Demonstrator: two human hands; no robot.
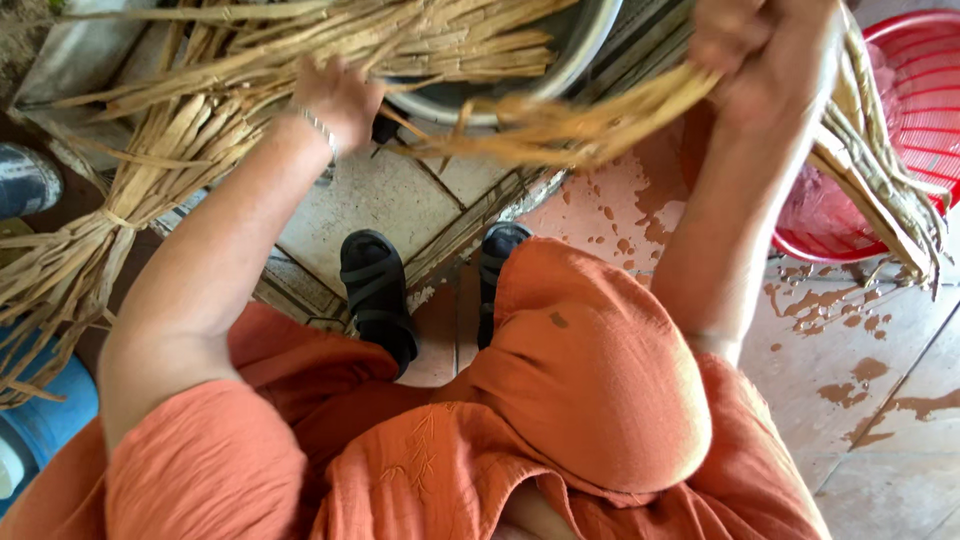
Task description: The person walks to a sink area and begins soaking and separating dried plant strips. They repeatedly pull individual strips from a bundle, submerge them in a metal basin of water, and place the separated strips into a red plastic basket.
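Right hand [768, 52] clenched around wet straw strands [590, 125]; left hand [338, 98] reaching among dry stalks [150, 150], grip indiscernible, beside metal basin [560, 62].

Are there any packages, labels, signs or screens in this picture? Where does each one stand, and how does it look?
None is in view: no package, label, sign or screen.
Round red plastic basket: upper right, on the floor, open and unlabelled.
Round grey metal basin: top centre, plain.
Left hand reaches into the dry tan straw strips; right hand grips a bunch of them.
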